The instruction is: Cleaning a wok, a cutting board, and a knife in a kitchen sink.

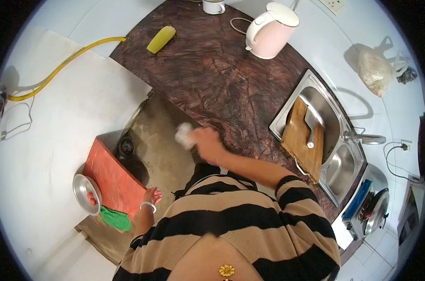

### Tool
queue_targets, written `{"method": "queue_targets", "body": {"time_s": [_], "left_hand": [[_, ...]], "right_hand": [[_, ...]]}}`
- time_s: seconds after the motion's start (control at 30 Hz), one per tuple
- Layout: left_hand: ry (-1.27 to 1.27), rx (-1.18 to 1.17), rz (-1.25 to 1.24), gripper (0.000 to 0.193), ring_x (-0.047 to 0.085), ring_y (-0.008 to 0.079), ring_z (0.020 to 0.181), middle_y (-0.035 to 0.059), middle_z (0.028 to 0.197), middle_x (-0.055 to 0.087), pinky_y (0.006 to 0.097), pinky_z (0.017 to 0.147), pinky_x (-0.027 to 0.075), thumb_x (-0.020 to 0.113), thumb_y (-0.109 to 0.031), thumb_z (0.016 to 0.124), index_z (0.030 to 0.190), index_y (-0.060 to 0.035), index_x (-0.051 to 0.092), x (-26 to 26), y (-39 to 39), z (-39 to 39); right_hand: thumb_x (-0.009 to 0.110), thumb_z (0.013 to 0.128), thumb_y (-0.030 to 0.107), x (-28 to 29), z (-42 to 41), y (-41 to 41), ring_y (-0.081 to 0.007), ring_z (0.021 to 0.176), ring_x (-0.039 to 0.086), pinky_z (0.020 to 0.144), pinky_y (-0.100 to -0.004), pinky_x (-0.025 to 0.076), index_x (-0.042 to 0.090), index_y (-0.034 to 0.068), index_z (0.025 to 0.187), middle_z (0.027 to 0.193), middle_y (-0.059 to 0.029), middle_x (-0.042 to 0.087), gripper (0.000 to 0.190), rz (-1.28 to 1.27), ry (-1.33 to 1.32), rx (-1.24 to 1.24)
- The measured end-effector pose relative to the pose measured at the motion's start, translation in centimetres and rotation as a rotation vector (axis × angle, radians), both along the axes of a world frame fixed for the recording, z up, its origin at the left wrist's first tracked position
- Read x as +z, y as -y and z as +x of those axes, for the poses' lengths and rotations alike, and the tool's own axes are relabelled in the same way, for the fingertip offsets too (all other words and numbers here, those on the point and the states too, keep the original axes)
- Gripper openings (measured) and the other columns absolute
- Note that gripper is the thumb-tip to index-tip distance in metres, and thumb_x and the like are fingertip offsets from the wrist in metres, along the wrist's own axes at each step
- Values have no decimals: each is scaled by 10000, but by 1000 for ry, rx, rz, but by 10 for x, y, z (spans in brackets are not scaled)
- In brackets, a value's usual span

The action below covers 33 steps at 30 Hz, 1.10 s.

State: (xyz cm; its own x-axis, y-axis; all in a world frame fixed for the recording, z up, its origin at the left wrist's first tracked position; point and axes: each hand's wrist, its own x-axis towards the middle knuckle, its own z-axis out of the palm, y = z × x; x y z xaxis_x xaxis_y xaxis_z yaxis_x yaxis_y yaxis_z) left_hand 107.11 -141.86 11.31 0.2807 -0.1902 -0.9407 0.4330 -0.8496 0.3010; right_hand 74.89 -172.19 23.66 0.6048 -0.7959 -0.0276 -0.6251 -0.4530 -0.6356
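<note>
My right hand (208,144) grips a white rounded thing (185,136) that looks like a garlic bulb, though it is blurred. It is held out past the front edge of the dark marbled countertop (212,80), with the floor below. My left hand (153,196), with a pale bangle at the wrist, is empty, its fingers partly spread. It is close to the edge of a red tabletop (110,179); whether it touches cannot be told. A metal bowl (79,196) with two small red fruits (91,198) and a green cloth (116,218) lie on that side.
A husked-looking corn cob (161,39), a white mug (213,7) and a pink electric kettle (273,33) stand along the counter's back. Across the steel sink (333,165) leans a wooden cutting board (300,147) bearing a cleaver (312,124). A lidded pan (377,212) is at far right.
</note>
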Motion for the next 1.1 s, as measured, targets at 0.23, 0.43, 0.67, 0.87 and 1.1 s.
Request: {"method": "queue_targets", "body": {"time_s": [0.23, 0.43, 0.67, 0.87, 1.1], "left_hand": [[19, 96, -56, 310, 633, 207, 741, 106, 924, 643, 358, 637, 538, 566, -286, 902, 1146, -99, 523, -5, -30, -7], [-116, 238, 92, 178, 607, 200, 560, 71, 715, 599, 320, 440, 512, 556, -241, 898, 996, -100, 509, -17, -112, -29], [-164, 371, 17, 177, 616, 236, 591, 97, 713, 603, 344, 484, 524, 558, -175, 890, 1017, -59, 517, -56, -163, -58], [-189, 474, 32, 210, 641, 279, 657, 141, 754, 626, 375, 550, 547, 554, -123, 891, 1070, -17, 526, -73, -225, -84], [-202, 466, 106, 219, 659, 301, 702, 164, 794, 645, 391, 594, 561, 551, -101, 894, 1085, 6, 537, -56, -217, -83]], "right_hand": [[573, 708, 53, 21, 49, 75, -347, 1064, 516, 923, -427, 402, 580, 29, 1117, 1116, -166, 584, 409, -8, 436, 108], [634, 728, 133, -3, 16, 250, -400, 930, 548, 813, -491, 425, 562, 64, 1067, 980, -200, 596, 354, -313, 240, -360], [634, 785, 187, 3, -6, 414, -369, 1022, 539, 860, -482, 444, 562, 110, 1127, 1098, -150, 568, 359, -503, -132, -736], [591, 816, 229, 2, 22, 450, -358, 1126, 508, 904, -528, 426, 544, 151, 1167, 1207, -100, 532, 363, -182, -379, -742], [510, 821, 174, -6, 57, 377, -346, 1124, 508, 903, -539, 402, 554, 149, 1183, 1181, -120, 556, 366, -304, -247, -371]]}}
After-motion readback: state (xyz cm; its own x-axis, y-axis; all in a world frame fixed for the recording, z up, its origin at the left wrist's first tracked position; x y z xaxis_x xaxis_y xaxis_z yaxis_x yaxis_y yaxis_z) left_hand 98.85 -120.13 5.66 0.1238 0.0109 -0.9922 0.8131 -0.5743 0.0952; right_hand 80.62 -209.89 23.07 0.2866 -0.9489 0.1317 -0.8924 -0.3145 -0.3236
